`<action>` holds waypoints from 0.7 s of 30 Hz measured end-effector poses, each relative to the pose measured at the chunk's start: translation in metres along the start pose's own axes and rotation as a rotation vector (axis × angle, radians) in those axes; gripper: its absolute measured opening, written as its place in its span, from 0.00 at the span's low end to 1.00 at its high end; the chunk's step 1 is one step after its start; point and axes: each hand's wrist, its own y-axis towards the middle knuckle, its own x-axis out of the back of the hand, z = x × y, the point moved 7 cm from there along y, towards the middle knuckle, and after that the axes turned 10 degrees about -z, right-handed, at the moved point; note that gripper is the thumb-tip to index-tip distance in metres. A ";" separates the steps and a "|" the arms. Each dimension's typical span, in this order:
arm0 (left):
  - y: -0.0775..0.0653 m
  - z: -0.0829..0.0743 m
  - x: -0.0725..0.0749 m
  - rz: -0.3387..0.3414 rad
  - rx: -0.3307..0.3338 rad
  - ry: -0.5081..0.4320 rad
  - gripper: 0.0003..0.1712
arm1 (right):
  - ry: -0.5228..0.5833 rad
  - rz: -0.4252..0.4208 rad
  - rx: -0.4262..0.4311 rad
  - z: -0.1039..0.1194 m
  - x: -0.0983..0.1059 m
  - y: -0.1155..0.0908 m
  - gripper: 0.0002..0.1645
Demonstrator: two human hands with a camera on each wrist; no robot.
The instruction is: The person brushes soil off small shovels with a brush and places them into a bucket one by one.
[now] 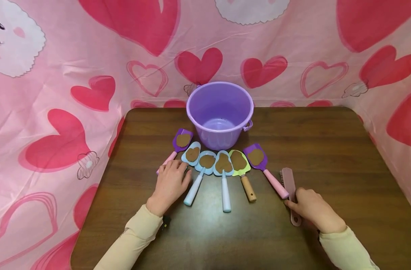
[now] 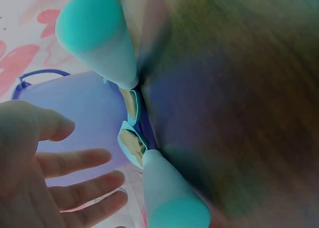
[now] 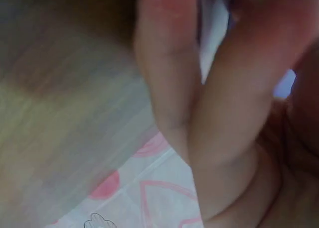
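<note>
My left hand [image 1: 171,182] hovers over the left end of a fan of several small spatulas, fingers loosely spread. Just ahead of its fingertips lies a light-blue spatula head [image 1: 191,154]; its handle is hidden under the hand. In the left wrist view the fingers [image 2: 82,193] are apart from two pale handles with turquoise ends [image 2: 179,213]. My right hand [image 1: 315,210] grips a pink brush [image 1: 289,180] by its handle, thumb on the left side. Curled fingers [image 3: 224,103] fill much of the right wrist view, mostly hiding the brush.
A purple bucket [image 1: 222,137] stands behind the spatulas. Brown patches lie on the spatula heads, including a green one with a wooden handle [image 1: 248,188] and purple ones with pink handles [image 1: 275,183]. Pink heart-print cloth [image 1: 151,33] hangs around the brown table [image 1: 327,142].
</note>
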 end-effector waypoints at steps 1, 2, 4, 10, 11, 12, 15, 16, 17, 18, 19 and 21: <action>-0.001 0.000 0.000 0.012 0.001 0.007 0.15 | 0.006 -0.004 -0.002 -0.001 -0.001 0.000 0.19; -0.001 0.000 -0.001 0.021 0.003 0.013 0.15 | 0.013 -0.008 0.003 -0.001 -0.001 0.001 0.18; -0.002 0.000 -0.001 0.032 0.008 0.015 0.15 | 0.013 -0.022 0.016 -0.001 -0.001 0.001 0.16; -0.001 0.000 0.001 0.032 0.015 0.010 0.15 | 0.008 -0.055 0.024 -0.004 0.006 0.001 0.11; 0.000 0.000 0.001 0.031 0.015 0.010 0.14 | 0.008 -0.063 0.022 -0.005 0.009 0.001 0.11; 0.000 0.000 0.001 0.031 0.015 0.012 0.14 | 0.006 -0.074 0.021 -0.005 0.012 0.000 0.11; 0.002 -0.001 0.002 0.028 0.010 0.019 0.14 | -0.007 -0.128 0.024 -0.005 0.024 -0.002 0.13; 0.002 -0.001 0.002 0.028 0.008 0.022 0.13 | -0.012 -0.151 0.025 -0.004 0.029 -0.002 0.14; 0.002 -0.001 0.002 0.026 0.005 0.024 0.13 | -0.016 -0.173 0.024 -0.003 0.034 -0.003 0.14; 0.002 -0.002 0.002 0.024 0.001 0.024 0.13 | -0.016 -0.200 0.024 -0.002 0.039 -0.003 0.15; 0.002 -0.002 0.002 0.024 -0.001 0.026 0.13 | -0.016 -0.222 0.022 -0.002 0.043 -0.004 0.16; 0.002 -0.002 0.002 0.027 -0.002 0.025 0.13 | -0.015 -0.259 0.013 -0.001 0.050 -0.003 0.17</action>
